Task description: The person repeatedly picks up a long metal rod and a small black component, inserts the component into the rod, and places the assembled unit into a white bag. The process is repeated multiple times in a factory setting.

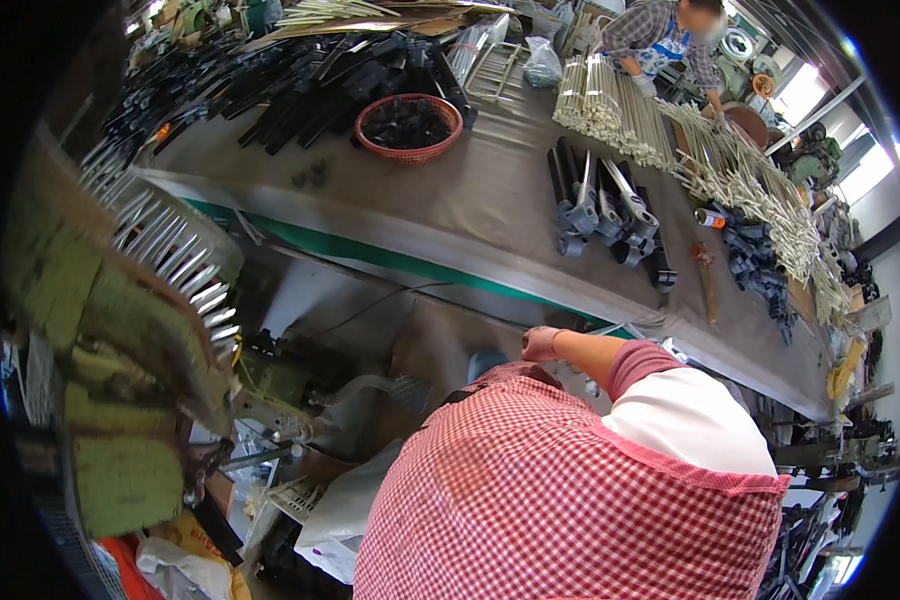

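Note:
My right hand [540, 343] is curled at the end of a bare forearm with a pink cuff and a white sleeve. It sits just below the near edge of a long table under a grey cover [470, 200]. Whether it holds anything is hidden. My red-and-white checked apron [560, 500] fills the lower middle. My left hand is out of view. The nearest things on the table are a cluster of grey and black metal fittings [610, 215].
A red basket of black parts [408, 127] and heaps of black bars [300, 90] lie at the far left of the table. Bundles of pale rods [610, 105] lie by another person [660, 35]. A rack of metal tines [170, 240] stands at my left.

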### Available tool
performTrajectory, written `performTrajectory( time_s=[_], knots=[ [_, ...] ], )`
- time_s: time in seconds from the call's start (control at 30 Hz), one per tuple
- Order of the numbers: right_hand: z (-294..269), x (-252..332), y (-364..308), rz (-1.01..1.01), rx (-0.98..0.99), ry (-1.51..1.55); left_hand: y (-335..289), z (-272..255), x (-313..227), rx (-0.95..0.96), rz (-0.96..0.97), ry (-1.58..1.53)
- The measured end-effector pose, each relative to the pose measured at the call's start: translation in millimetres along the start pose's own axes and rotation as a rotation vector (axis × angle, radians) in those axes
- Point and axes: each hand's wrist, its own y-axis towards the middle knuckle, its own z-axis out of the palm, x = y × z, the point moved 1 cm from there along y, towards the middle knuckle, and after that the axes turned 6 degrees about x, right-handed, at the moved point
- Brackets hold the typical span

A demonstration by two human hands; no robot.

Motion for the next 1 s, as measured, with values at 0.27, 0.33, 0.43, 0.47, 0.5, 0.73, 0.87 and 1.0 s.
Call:
performTrajectory(
  time_s=[0.27, 0.33, 0.43, 0.47, 0.5, 0.73, 0.87, 1.0],
  knots=[
    [-173.0, -87.2, -11.3, -0.094, -1.015, 0.013, 37.3, -29.8, -119.7, -0.042, 0.054, -0.017],
    [-230.6, -146.1, -26.4, -0.218, -1.584, 0.162, 41.0, -35.5, -162.2, -0.038, 0.079, -0.017],
    [-273.2, -267.2, -37.7, 0.28, -1.844, 0.272, 45.2, -42.8, -225.2, -0.024, 0.13, -0.03],
    [-268.1, -314.7, -39.7, 0.45, -1.606, 0.418, 46.1, -45.8, -244.7, -0.021, 0.147, -0.032],
    [-252.0, -358.3, -35.6, 0.691, -1.442, 0.663, 47.4, -48.8, -265.3, -0.02, 0.164, -0.041],
    [-92.7, -497.2, 56.1, 0.076, -1.047, 1.684, 46.1, -101.1, -442.5, -0.127, 0.535, -0.185],
    [-101.6, -483.1, 74.2, -0.059, -0.884, 1.791, 41.6, -140.0, -594.8, 0.268, 0.691, -0.834],
    [-137.6, -447.1, 56.7, 0.375, -0.848, 1.195, 37.7, -146.1, -743.2, 0.72, 0.492, -0.783]
  ],
)
